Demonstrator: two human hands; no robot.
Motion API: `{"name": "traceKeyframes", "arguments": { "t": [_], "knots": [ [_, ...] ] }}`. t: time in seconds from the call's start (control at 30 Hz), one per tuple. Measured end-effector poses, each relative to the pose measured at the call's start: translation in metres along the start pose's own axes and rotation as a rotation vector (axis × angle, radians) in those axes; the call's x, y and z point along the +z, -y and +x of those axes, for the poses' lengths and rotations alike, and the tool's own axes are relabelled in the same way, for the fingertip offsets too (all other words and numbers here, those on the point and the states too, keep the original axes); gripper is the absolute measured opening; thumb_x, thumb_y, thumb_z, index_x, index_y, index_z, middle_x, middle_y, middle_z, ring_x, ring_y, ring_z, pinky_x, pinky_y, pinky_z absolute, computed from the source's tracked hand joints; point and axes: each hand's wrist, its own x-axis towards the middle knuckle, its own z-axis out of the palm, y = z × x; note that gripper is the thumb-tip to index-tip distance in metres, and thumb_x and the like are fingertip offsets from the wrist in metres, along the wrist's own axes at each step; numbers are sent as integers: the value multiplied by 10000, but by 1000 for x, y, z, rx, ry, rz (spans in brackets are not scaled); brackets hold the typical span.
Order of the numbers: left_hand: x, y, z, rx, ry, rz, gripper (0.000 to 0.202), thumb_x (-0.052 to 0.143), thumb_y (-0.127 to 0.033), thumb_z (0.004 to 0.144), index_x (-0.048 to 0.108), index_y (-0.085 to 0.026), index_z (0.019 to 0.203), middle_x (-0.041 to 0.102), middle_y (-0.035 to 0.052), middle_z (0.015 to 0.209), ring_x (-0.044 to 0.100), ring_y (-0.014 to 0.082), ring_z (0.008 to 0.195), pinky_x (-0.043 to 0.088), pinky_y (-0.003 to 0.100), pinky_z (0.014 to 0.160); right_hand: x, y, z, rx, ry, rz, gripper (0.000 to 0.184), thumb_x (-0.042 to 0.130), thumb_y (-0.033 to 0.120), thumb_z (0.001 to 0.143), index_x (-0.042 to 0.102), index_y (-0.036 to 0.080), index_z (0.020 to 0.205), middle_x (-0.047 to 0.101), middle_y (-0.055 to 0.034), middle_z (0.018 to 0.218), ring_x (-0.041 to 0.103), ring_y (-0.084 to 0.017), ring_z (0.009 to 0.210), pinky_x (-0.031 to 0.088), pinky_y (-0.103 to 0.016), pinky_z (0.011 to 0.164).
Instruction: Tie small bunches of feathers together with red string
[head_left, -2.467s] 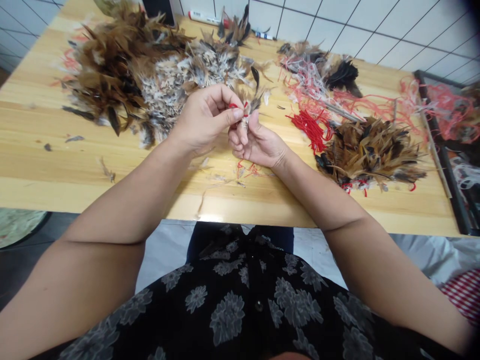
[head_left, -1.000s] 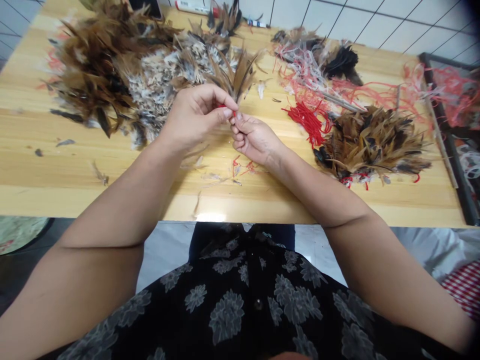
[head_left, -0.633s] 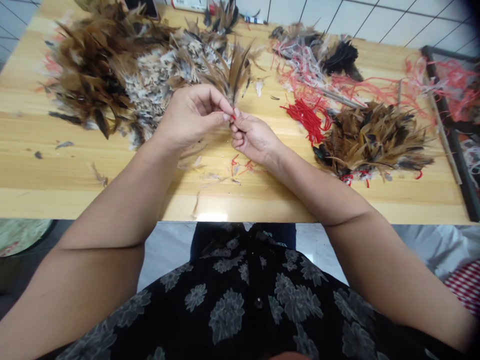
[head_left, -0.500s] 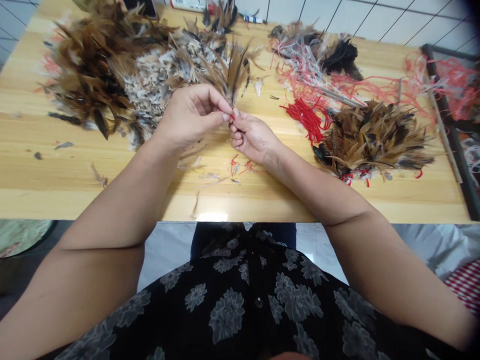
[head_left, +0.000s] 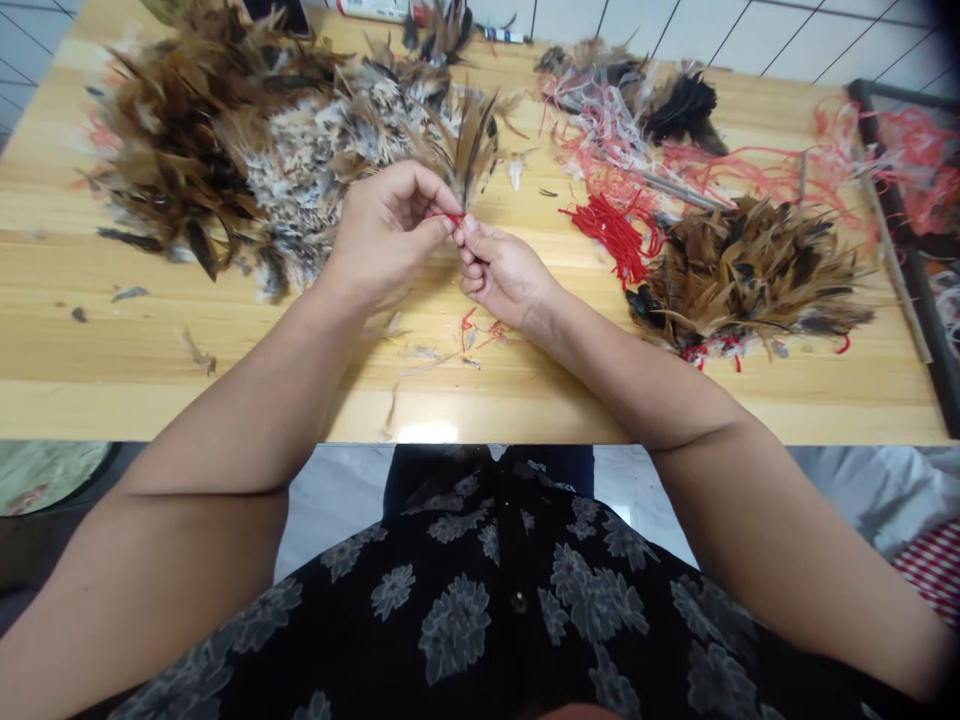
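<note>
Both hands meet above the middle of the wooden table [head_left: 225,330]. My left hand [head_left: 386,235] pinches a thin red tie [head_left: 450,216] between thumb and fingers. My right hand [head_left: 502,275] is closed round the quill end of a small bundle of brown feathers [head_left: 469,150], which fans up and away from my fingers. The red tie sits at the base of that bundle, where the two hands touch. A few red scraps [head_left: 487,332] lie on the table under my right wrist.
A big heap of brown and speckled feathers [head_left: 247,140] fills the far left. A pile of tied brown bundles [head_left: 750,270] lies at right, with red ties [head_left: 615,230] and tangled red and white string [head_left: 622,130] behind. A dark frame [head_left: 911,270] stands at the right edge.
The feather bundle swung upright from behind my fingers and now fans out above them. Both hands shifted slightly up the table while the left kept pinching the red tie.
</note>
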Motion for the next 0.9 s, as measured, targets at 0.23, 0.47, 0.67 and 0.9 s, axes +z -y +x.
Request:
{"name": "traceKeyframes", "arguments": {
  "t": [0.23, 0.47, 0.67, 0.9],
  "knots": [
    [-5, -5, 1, -72, 73, -98, 720, 1185, -917, 908, 855, -312, 1117, 869, -2, 984, 967, 333, 1071, 820, 557, 1191, 3, 3, -3, 3, -48, 25, 493, 517, 192, 1390, 526, 223, 898, 404, 126, 678, 294, -41, 535, 244, -109, 539],
    [-7, -7, -1, -63, 104, -108, 498, 1156, -729, 1052, 867, -339, 1165, 903, 49, 1045, 961, 401, 1252, 780, 604, 1285, 2, -1, 1, -15, -46, 31, 403, 641, 174, 1340, 562, 243, 951, 423, 131, 680, 314, -59, 534, 269, -121, 526],
    [-2, -12, -1, -55, 57, -54, 380, 1153, -530, 1069, 828, -340, 1114, 869, 51, 1069, 937, 395, 1343, 746, 590, 1346, 3, -3, 5, -16, -72, 22, 409, 586, 155, 1338, 567, 240, 938, 404, 118, 672, 320, -68, 536, 260, -130, 518],
    [0, -13, 1, -3, -4, 8, 385, 1152, -491, 1049, 799, -337, 1026, 857, 37, 1062, 926, 351, 1272, 749, 538, 1297, 1, -3, 1, -27, -35, 14, 438, 744, 188, 1305, 525, 244, 929, 398, 135, 683, 314, -48, 542, 269, -118, 532]
  ]
}}
